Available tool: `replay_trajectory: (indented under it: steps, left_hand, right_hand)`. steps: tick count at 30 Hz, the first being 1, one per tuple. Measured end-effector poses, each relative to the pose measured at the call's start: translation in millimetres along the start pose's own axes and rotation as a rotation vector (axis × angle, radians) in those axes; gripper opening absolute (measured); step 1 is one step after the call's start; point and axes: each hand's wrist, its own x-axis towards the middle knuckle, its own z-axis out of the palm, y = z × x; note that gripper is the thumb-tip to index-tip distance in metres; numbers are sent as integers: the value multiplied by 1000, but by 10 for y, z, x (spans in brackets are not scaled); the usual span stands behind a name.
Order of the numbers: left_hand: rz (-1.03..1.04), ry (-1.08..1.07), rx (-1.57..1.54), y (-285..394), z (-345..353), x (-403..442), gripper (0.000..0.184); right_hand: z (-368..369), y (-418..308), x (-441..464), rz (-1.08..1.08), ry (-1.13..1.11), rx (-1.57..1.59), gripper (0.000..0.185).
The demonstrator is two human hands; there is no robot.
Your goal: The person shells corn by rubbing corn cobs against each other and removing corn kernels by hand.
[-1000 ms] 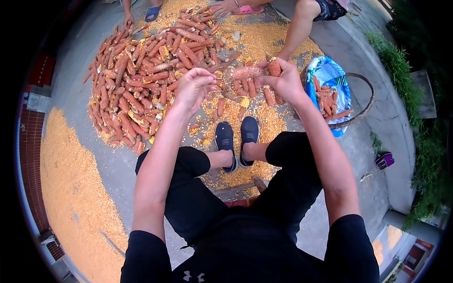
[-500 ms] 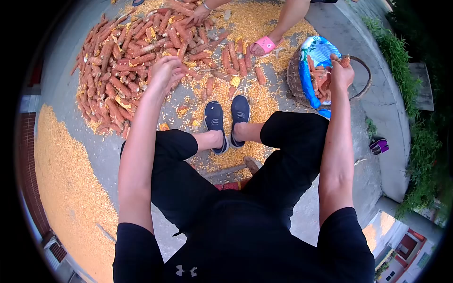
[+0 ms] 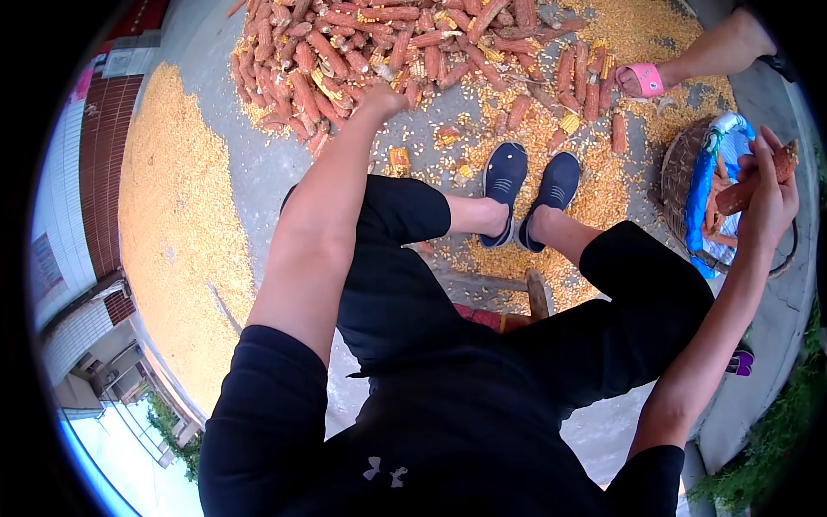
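Observation:
My left hand [image 3: 382, 103] reaches down to the near edge of a heap of reddish corncobs [image 3: 332, 56], some still bearing yellow kernels. Its fingers are turned away from me and mostly hidden, so their grip does not show. On the far right, my right hand [image 3: 771, 194] is closed on a corncob [image 3: 785, 162] above a wicker basket [image 3: 680, 168] with a blue-and-white plastic lining. Reddish cob ends stick out on both sides of that hand; whether they are one cob or two I cannot tell. More cobs lie inside the basket.
Loose yellow kernels [image 3: 594, 194] cover the ground around my shoes [image 3: 504, 177]. A wide spread of kernels [image 3: 177, 250] lies on the left. Another person's foot in a pink sandal [image 3: 642, 79] stands near the basket. A purple shoe [image 3: 739, 360] lies at the right.
My view has swung so the scene sits further right. My left hand has lowered to the heap's near edge. My right hand stays over the basket, holding a cob; the other person's hand is out of view.

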Motion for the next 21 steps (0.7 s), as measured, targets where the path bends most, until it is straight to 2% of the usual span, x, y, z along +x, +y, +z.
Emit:
replay_trajectory:
  steps: [1,5,6,7,10,11,14,18,21]
  left_hand:
    - [22,-33,-32,-152,67,13,49]
    - [-220,-122,2,-510,384,-40,55]
    - [-230,-187,43,-566,426,-19,59]
    - [-241,-255,88,-626,476,7,64]
    - [-200,-429,136,-696,704,188,62]
    - [-220,-383,218,-688,855,259,47]
    - [-62,-411,524,-534,1054,388,49]
    - [23,-161,416,-355,1139,386,61]
    - [150,6,295,-109,1044,449,58]
  right_hand:
    - [31,-53,-29,-63,2,-19,37]
    - [23,-165,-83,-139,-87,-111,35]
    - [284,-650,-213,66,-113,196,34]
    - [299,-558,-159,29,-91,194,33]
    - [251,-452,-49,-27,-117,196,31]
    - [267,-469,-43,-34,-117,202,31]
    - [254,-419,4,-78,-153,220,30]
    - [272,-391,6,-95,-186,224,33]
    - [277,-402,7,-96,-197,237,35]
